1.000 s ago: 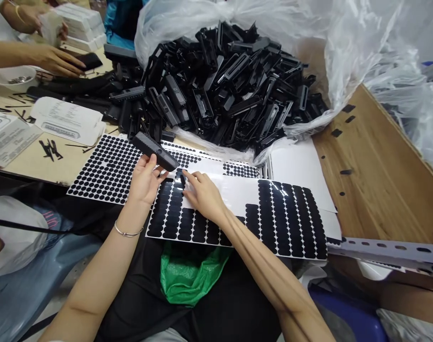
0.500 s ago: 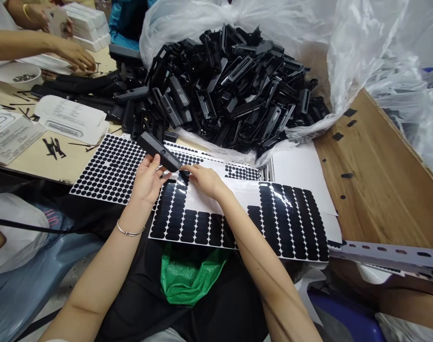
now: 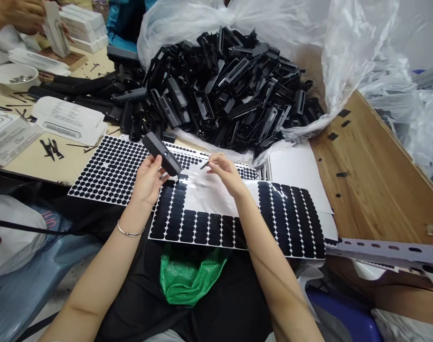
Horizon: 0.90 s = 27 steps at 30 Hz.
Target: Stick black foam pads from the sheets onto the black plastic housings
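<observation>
My left hand (image 3: pixel 150 180) grips a long black plastic casing (image 3: pixel 162 153) with a ribbed texture, tilted over the sheets. In my right hand (image 3: pixel 225 172), a small dark sticker (image 3: pixel 204 165) is pinched between thumb and fingertips, apart from the casing. Below both hands lies a sheet of black oblong stickers (image 3: pixel 202 228), with a bare white patch where stickers have been peeled off. To its left, partly under it, is a sheet of round black stickers (image 3: pixel 106 171).
A large heap of black casings (image 3: pixel 230 90) in clear plastic fills the back. Printed cards (image 3: pixel 70 118) and a white bowl (image 3: pixel 15 78) are at left, near a co-worker's hands (image 3: pixel 27 16). A wooden board (image 3: pixel 376 180) stands right; a green bag (image 3: pixel 190 278) hangs below.
My right hand has moved right, away from the casing, and now shows a small sticker in its fingers. The casing has shifted slightly. A co-worker's reaching hand has withdrawn.
</observation>
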{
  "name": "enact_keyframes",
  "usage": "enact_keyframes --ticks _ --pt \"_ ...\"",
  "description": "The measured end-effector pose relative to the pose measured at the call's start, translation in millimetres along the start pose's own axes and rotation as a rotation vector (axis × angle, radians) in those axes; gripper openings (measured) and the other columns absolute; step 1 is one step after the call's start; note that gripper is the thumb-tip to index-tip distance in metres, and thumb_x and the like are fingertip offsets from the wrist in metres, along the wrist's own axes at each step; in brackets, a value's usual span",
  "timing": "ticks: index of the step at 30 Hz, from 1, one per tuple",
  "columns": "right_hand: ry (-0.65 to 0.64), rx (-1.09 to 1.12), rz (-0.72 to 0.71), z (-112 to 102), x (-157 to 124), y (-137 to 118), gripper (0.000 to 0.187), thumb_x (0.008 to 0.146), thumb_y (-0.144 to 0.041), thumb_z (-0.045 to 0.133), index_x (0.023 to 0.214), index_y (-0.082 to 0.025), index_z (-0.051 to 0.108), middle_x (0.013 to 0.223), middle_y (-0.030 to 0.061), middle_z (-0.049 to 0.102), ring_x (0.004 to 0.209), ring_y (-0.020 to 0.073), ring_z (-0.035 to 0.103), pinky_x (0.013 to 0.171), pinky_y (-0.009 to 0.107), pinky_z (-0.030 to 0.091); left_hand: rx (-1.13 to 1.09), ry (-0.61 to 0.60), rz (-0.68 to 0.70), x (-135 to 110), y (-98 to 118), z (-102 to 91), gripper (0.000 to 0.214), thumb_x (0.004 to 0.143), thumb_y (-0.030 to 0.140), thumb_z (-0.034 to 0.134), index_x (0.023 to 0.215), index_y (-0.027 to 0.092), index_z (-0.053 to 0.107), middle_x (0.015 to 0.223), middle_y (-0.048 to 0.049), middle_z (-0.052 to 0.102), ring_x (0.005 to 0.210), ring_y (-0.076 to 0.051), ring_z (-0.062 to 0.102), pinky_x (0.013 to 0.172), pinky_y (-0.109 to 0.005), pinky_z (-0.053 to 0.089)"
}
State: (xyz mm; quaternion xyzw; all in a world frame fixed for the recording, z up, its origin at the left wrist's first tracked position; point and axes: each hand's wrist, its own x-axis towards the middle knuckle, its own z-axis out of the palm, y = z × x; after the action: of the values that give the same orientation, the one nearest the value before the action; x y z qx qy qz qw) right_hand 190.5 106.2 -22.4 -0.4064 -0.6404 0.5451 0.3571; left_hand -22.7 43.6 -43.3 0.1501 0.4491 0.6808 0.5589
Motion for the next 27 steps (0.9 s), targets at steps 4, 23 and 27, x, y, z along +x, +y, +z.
enact_keyframes --ticks 4,23,27 --pt "-0.109 0.126 0.137 -8 -24 -17 0.021 0.078 -0.041 0.078 0.08 -0.022 0.069 0.114 0.0043 0.061 0.107 0.0207 0.06 0.095 0.039 0.055 0.036 -0.143 -0.036 -8 -1 9.1 0.034 0.066 0.036 0.09 0.087 0.021 0.068 0.082 0.0021 0.074 0.067 -0.01 0.067 0.063 -0.019 0.056" --pt "-0.046 0.317 0.323 23 -66 -31 0.036 0.072 -0.045 0.085 0.07 -0.017 0.063 0.114 0.0036 0.066 0.093 0.0172 0.069 0.08 0.033 0.064 0.325 -0.449 -0.038 -32 -17 25.5 0.036 0.074 0.045 0.084 0.095 0.016 0.077 0.094 -0.009 0.079 0.087 -0.021 0.075 0.078 -0.028 0.059" --pt "-0.01 0.346 0.32 26 -65 -28 0.038 0.07 -0.047 0.086 0.068 -0.017 0.061 0.109 0.0033 0.067 0.088 0.0161 0.069 0.078 0.033 0.065 0.313 -0.442 -0.035 -32 -17 25.6 0.037 0.072 0.046 0.085 0.093 0.016 0.078 0.09 -0.0079 0.079 0.083 -0.02 0.074 0.075 -0.026 0.059"
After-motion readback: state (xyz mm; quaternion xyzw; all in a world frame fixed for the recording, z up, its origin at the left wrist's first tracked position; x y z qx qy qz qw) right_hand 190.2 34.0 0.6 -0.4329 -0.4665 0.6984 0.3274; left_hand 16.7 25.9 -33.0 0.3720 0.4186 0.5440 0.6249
